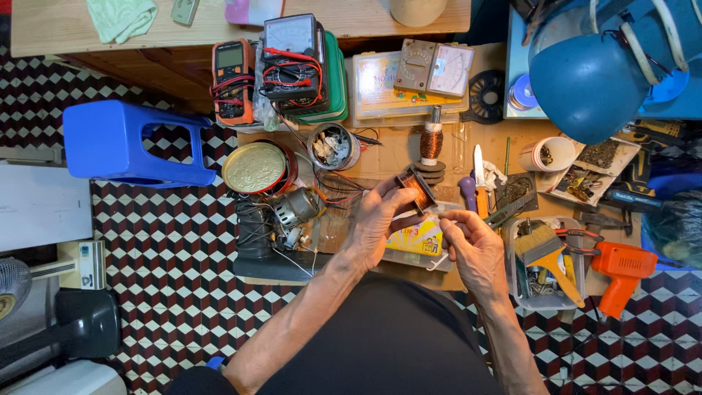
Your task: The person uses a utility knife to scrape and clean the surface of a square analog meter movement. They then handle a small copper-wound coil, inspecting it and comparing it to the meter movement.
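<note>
Right hand nearest, fingers pinched together — on what, can't tell, too small. Left hand clamped on copper coil, held over bench. Behind: wire spool, knife, then meters.

tools crowd the bench; open floor lies left.
</note>
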Motion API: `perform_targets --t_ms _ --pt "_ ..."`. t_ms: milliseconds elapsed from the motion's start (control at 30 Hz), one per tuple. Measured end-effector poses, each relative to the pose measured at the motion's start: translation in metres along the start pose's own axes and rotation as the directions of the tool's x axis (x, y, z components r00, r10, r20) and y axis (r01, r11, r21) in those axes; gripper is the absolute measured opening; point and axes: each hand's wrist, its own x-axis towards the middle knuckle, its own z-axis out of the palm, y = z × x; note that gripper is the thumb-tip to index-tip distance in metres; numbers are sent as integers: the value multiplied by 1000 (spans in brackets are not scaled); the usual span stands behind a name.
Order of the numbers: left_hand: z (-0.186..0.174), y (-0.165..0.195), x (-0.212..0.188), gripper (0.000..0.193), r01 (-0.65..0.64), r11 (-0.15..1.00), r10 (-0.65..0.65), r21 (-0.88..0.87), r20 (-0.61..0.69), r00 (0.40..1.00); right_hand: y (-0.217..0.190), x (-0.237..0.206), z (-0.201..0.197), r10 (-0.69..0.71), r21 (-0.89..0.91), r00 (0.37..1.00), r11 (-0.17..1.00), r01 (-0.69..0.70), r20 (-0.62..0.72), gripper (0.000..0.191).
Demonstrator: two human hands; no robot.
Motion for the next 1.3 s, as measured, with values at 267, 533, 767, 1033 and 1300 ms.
perform_targets --t_ms 267,533,767,1033,1300 --pt "-1 -8 6 47 -29 998 32 54 -50 998 6 -3 0 34 31 999 999 -34 8 22" --pt "-3 -14 10 53 -74 991 88 115 -127 988 7 2 -1 66 -11 998 998 -65 17 23" --pt "-4 -30 27 51 -19 995 38 95 -193 980 4 0 2 40 -126 999 991 -36 28 25" --pt "-3 -45 37 42 -6 992 -8 -127 -105 994 8 -3 0 8 -229 999 973 1 37 28" --pt "1 -52 42 44 -13 998 10 -59 -48 999 11 -6 -6 32 -212 999 977 -26 24 27"
